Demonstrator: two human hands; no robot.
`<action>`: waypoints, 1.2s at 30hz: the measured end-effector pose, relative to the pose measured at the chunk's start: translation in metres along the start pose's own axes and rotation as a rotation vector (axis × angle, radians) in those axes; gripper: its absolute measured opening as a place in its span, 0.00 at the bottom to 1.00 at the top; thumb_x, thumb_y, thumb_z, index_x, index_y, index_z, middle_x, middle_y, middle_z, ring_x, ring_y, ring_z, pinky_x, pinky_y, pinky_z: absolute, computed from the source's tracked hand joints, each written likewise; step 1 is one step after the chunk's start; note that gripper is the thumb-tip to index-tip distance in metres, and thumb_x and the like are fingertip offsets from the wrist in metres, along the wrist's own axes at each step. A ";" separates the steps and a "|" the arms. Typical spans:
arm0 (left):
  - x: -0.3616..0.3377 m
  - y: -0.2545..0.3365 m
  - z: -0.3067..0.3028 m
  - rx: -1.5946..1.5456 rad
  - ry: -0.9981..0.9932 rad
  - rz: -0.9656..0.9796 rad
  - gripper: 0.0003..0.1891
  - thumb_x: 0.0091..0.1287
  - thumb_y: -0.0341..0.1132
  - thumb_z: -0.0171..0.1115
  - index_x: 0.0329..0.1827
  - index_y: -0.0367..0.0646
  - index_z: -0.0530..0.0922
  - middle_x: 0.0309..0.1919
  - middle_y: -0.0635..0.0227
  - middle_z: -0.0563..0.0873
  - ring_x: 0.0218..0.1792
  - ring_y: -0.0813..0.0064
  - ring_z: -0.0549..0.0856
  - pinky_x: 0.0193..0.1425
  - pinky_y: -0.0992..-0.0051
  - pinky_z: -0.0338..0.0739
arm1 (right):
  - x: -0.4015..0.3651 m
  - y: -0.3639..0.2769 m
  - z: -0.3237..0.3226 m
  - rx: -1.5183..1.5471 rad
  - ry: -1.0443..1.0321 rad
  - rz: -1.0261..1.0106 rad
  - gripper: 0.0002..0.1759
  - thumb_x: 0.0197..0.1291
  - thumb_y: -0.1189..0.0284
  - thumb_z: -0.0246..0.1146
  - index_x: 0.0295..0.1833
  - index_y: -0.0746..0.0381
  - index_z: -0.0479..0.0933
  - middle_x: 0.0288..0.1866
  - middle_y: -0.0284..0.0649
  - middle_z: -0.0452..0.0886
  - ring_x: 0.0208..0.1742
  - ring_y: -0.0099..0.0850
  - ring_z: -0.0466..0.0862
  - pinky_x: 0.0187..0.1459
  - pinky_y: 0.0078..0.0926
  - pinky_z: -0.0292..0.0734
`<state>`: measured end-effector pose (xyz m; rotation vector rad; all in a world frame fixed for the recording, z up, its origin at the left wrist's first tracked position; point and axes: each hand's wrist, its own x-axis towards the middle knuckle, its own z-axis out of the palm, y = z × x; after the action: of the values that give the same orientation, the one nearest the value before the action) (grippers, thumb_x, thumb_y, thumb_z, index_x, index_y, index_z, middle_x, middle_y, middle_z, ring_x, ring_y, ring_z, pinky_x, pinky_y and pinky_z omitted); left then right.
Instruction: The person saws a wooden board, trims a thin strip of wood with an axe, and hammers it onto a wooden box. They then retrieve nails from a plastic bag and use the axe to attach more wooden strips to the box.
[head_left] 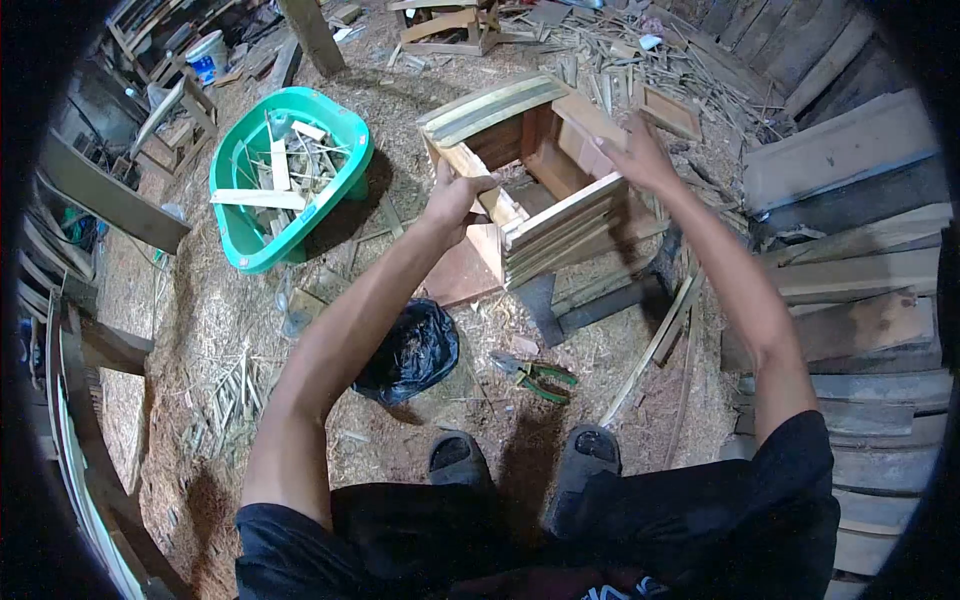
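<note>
An open wooden box frame (pixel 560 215) with slatted sides stands tilted in front of me, its hollow inside showing. My left hand (pixel 458 198) is closed round its left edge, fingers partly hidden behind the wood. At the upper right rim, my right hand (pixel 640 155) grips the edge board with the thumb on top. Beneath the frame lie a flat reddish board (pixel 465 268) and a dark support piece (pixel 590 310). Pliers with green handles (pixel 537 377) rest on the ground nearer to me, beside a black plastic bag (pixel 412 352).
A green basin (pixel 226 215) with wood scraps stands at the left. Stacked planks (pixel 850 270) line the right side. Wood offcuts and a small wooden frame (pixel 668 112) lie behind the box. My sandals (pixel 590 455) are at the bottom centre, on ground covered in shavings.
</note>
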<state>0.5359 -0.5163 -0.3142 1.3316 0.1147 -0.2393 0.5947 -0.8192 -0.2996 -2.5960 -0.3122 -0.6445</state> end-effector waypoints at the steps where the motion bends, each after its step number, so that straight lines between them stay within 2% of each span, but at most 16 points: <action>1: 0.003 -0.002 -0.003 -0.010 -0.020 -0.011 0.35 0.62 0.22 0.62 0.70 0.49 0.55 0.57 0.59 0.77 0.52 0.61 0.84 0.44 0.54 0.88 | -0.001 0.012 0.000 0.113 -0.126 0.092 0.32 0.58 0.50 0.66 0.56 0.67 0.78 0.47 0.61 0.83 0.50 0.53 0.84 0.53 0.48 0.77; 2: 0.006 -0.003 -0.007 -0.021 -0.042 -0.022 0.35 0.63 0.22 0.61 0.70 0.49 0.56 0.58 0.60 0.77 0.52 0.61 0.84 0.44 0.56 0.89 | -0.003 0.023 0.003 0.225 -0.251 0.185 0.35 0.57 0.48 0.67 0.58 0.67 0.78 0.49 0.62 0.83 0.52 0.53 0.85 0.54 0.47 0.77; 5: 0.006 -0.002 -0.018 -0.039 -0.119 -0.024 0.34 0.63 0.20 0.59 0.71 0.49 0.58 0.58 0.61 0.77 0.53 0.63 0.84 0.43 0.59 0.90 | -0.012 -0.006 -0.029 0.160 -0.441 0.312 0.41 0.56 0.43 0.68 0.60 0.69 0.78 0.50 0.62 0.84 0.53 0.51 0.86 0.54 0.44 0.79; 8: -0.006 0.006 -0.027 -0.006 -0.156 -0.072 0.36 0.65 0.20 0.59 0.76 0.50 0.58 0.57 0.60 0.78 0.50 0.66 0.86 0.46 0.61 0.89 | -0.048 -0.005 -0.018 0.195 -0.262 0.323 0.42 0.56 0.40 0.67 0.52 0.74 0.80 0.42 0.60 0.86 0.45 0.55 0.87 0.48 0.44 0.81; 11: -0.020 0.014 -0.025 0.032 -0.204 -0.087 0.38 0.65 0.20 0.57 0.78 0.51 0.55 0.57 0.60 0.79 0.49 0.68 0.86 0.46 0.66 0.89 | -0.063 -0.018 -0.035 0.115 -0.379 0.410 0.43 0.56 0.39 0.66 0.49 0.76 0.79 0.43 0.63 0.85 0.46 0.56 0.87 0.48 0.47 0.80; 14: -0.020 0.008 -0.026 0.127 -0.153 -0.084 0.33 0.69 0.25 0.58 0.77 0.51 0.59 0.55 0.61 0.80 0.48 0.70 0.86 0.43 0.67 0.88 | -0.078 -0.007 -0.031 0.057 -0.317 0.330 0.35 0.61 0.46 0.65 0.49 0.72 0.80 0.36 0.53 0.86 0.40 0.48 0.87 0.47 0.42 0.80; 17: -0.016 -0.019 -0.028 0.119 -0.150 0.051 0.28 0.73 0.33 0.59 0.76 0.49 0.63 0.57 0.61 0.81 0.51 0.72 0.85 0.48 0.69 0.86 | -0.083 -0.039 -0.047 -0.036 -0.281 0.295 0.33 0.65 0.51 0.63 0.57 0.72 0.75 0.48 0.59 0.83 0.52 0.52 0.84 0.56 0.47 0.75; 18: -0.024 -0.026 -0.025 0.136 -0.089 0.098 0.27 0.76 0.41 0.58 0.75 0.45 0.66 0.59 0.60 0.81 0.56 0.71 0.83 0.57 0.71 0.80 | -0.082 -0.045 -0.045 -0.101 -0.192 0.162 0.33 0.66 0.52 0.63 0.60 0.72 0.72 0.52 0.60 0.81 0.55 0.53 0.81 0.59 0.49 0.72; 20: -0.056 -0.007 -0.006 0.353 0.066 0.167 0.22 0.78 0.39 0.55 0.69 0.37 0.68 0.53 0.62 0.83 0.50 0.75 0.82 0.55 0.72 0.78 | -0.081 -0.055 -0.040 -0.226 -0.013 -0.100 0.33 0.67 0.55 0.62 0.65 0.71 0.67 0.60 0.62 0.75 0.63 0.56 0.75 0.64 0.52 0.66; 21: -0.054 -0.016 -0.010 0.339 0.018 0.258 0.22 0.78 0.39 0.54 0.69 0.36 0.68 0.52 0.62 0.83 0.50 0.77 0.82 0.54 0.73 0.78 | -0.081 -0.066 -0.040 -0.162 -0.059 -0.136 0.30 0.69 0.58 0.58 0.66 0.70 0.66 0.66 0.59 0.68 0.71 0.48 0.66 0.69 0.53 0.55; 24: -0.061 -0.017 -0.018 0.395 -0.068 0.194 0.28 0.78 0.47 0.54 0.75 0.41 0.67 0.63 0.58 0.80 0.62 0.69 0.78 0.67 0.70 0.70 | -0.087 -0.081 -0.012 -0.078 0.023 -0.283 0.27 0.70 0.59 0.56 0.64 0.69 0.68 0.63 0.56 0.72 0.66 0.48 0.71 0.66 0.50 0.59; 25: -0.066 -0.016 -0.017 0.461 -0.031 0.147 0.28 0.78 0.48 0.52 0.73 0.39 0.68 0.61 0.57 0.81 0.62 0.68 0.79 0.68 0.70 0.70 | -0.091 -0.089 -0.016 -0.023 -0.075 -0.243 0.21 0.70 0.62 0.55 0.59 0.67 0.71 0.59 0.52 0.75 0.62 0.46 0.74 0.63 0.49 0.61; 28: -0.073 -0.021 -0.019 0.496 -0.031 0.194 0.27 0.79 0.49 0.49 0.72 0.37 0.69 0.61 0.57 0.81 0.62 0.68 0.79 0.67 0.70 0.71 | -0.094 -0.083 -0.014 -0.028 -0.263 -0.259 0.15 0.68 0.66 0.55 0.53 0.65 0.74 0.55 0.49 0.78 0.59 0.45 0.77 0.60 0.48 0.63; 29: -0.075 -0.023 -0.021 0.509 -0.019 0.224 0.27 0.80 0.49 0.49 0.71 0.36 0.69 0.61 0.57 0.81 0.61 0.68 0.79 0.66 0.70 0.72 | -0.096 -0.082 -0.012 0.039 -0.169 -0.310 0.10 0.65 0.71 0.55 0.49 0.63 0.74 0.51 0.46 0.79 0.56 0.43 0.77 0.58 0.48 0.63; 32: -0.070 -0.043 -0.031 0.519 0.005 0.303 0.27 0.80 0.50 0.47 0.69 0.35 0.71 0.58 0.59 0.82 0.58 0.69 0.80 0.63 0.70 0.74 | -0.101 -0.089 -0.015 0.178 -0.007 -0.494 0.10 0.63 0.73 0.57 0.49 0.61 0.74 0.52 0.44 0.78 0.56 0.43 0.77 0.58 0.45 0.65; 36: -0.091 -0.060 -0.051 0.430 -0.036 0.350 0.23 0.81 0.47 0.45 0.64 0.36 0.75 0.50 0.63 0.83 0.49 0.73 0.80 0.55 0.71 0.76 | -0.134 -0.128 -0.015 0.223 -0.008 -0.814 0.13 0.59 0.74 0.60 0.50 0.61 0.74 0.54 0.42 0.76 0.58 0.43 0.76 0.60 0.43 0.67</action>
<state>0.4358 -0.4697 -0.3635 1.7454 -0.2119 0.0133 0.4319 -0.7287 -0.3065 -2.1930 -1.3906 -0.7906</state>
